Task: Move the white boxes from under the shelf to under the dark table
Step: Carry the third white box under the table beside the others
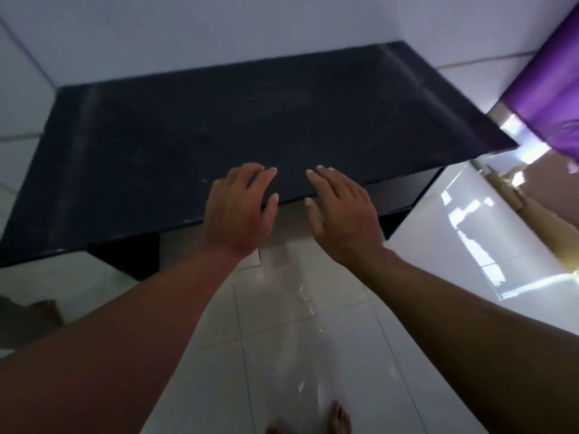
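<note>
Both hands are out in front of the person, empty and spread flat, palms down, over the near edge of the dark worktop. The left hand has its fingertips above the worktop's surface and its thumb hanging just past the front edge; the right hand mirrors it just beside, fingers loosely apart, holding nothing. Whether either palm actually touches the surface cannot be told. Under the worktop's front edge, between the two hands and a little below them, a pale, flat-sided shape shows that could be the top of a white box already pushed in there, though it blends with the white floor and I cannot be sure. No other box is visible, and the shelf the boxes start under is not in view at all, so how many remain there cannot be counted. My reading is that this is a moment just after a box has been set under the worktop, or a pause with hands free between trips. If more boxes are left, the person, whose bare feet stand on the tiles close to the worktop, would need to go and fetch them.
</note>
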